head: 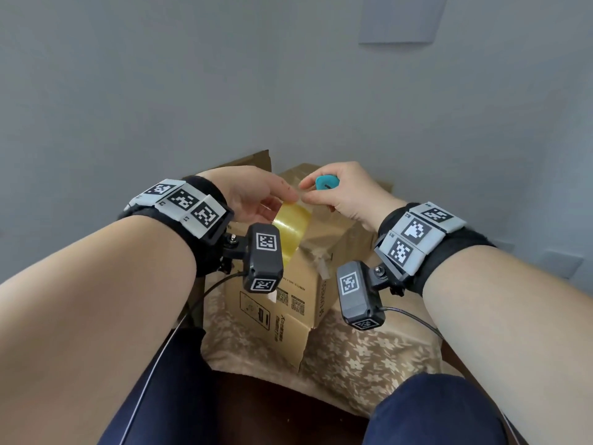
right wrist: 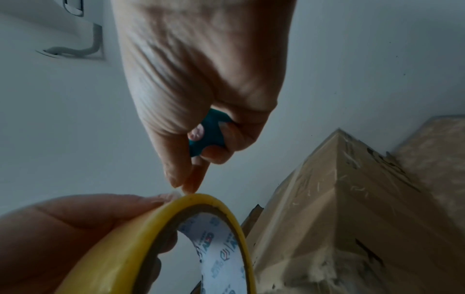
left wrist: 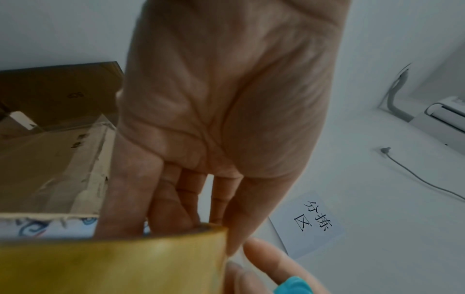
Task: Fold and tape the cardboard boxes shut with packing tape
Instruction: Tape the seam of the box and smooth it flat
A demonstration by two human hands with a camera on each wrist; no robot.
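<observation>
My left hand holds a yellow roll of packing tape up in front of me, fingers through its core and thumb on the outer rim. My right hand grips a teal cutter in its curled fingers. Its thumb and forefinger tips pinch at the top edge of the roll. Below the hands stands a cardboard box with old tape on its top seam, resting corner-on toward me.
The box sits on a floral cloth over a low surface. More cardboard stands behind it against the grey wall. My knees in dark trousers frame the near edge. A paper sign hangs on the wall.
</observation>
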